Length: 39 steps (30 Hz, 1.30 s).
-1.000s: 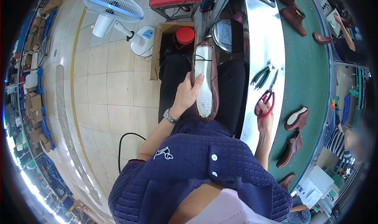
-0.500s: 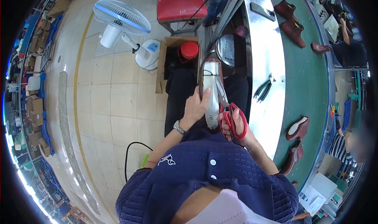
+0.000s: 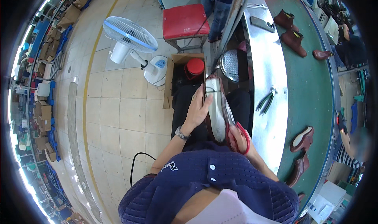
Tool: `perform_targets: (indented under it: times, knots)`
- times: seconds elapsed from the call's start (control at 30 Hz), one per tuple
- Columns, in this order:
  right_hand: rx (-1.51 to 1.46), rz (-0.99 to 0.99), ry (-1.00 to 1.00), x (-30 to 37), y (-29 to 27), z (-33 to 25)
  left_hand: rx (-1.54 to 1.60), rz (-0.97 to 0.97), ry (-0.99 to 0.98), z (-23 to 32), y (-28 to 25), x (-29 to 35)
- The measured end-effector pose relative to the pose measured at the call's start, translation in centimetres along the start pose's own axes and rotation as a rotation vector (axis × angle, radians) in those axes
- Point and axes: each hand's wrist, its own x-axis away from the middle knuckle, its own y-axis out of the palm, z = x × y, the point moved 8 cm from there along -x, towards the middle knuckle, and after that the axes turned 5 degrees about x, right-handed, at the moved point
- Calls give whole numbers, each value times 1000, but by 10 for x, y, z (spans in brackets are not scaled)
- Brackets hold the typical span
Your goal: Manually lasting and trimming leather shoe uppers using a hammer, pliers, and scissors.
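Observation:
A brown shoe or boot (image 3: 215, 113) rests over my lap with its pale sole turned up. A dark cord or band crosses the sole near its far end. My left hand (image 3: 198, 112) grips the shoe from its left side, thumb lying on the sole. In my right hand (image 3: 236, 136) is a pair of red-handled scissors (image 3: 247, 140), fingers through the loops. Their blades point away from me along the shoe's right edge. Whether the blades are parted is hard to make out.
A metal-topped bench (image 3: 271, 133) on the right bears black-handled pliers (image 3: 267, 101) and a phone (image 3: 262, 24). Beyond it, brown boots (image 3: 293, 42) stand on a green belt (image 3: 315, 94). A cardboard box (image 3: 169, 84), fan (image 3: 132, 39) and red stool (image 3: 186, 21) lie ahead; people work nearby.
The scissors have turned from lying over the sole to the shoe's right side. My right hand has moved slightly nearer to me. My left hand still holds the shoe.

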Motion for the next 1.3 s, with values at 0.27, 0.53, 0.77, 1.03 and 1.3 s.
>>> perform_targets:
  times: [0.27, 0.53, 0.77, 1.03, 1.3]
  knots:
    - [-29, 454, -44, 27, -74, 16, 604, -157, -402, -40, 28, -71]
    - [492, 1096, 92, 54, -189, 98, 584, -253, -334, -35, 30, -76]
    - [778, 1188, 237, 60, -197, 100, 164, -38, 89, 17, -8, -32]
    - [954, 1178, -175, -46, -193, 28, -650, 64, 543, 63, 3, -21]
    - [964, 1180, -27, -82, -200, 52, -649, -49, 324, 32, 13, -26]
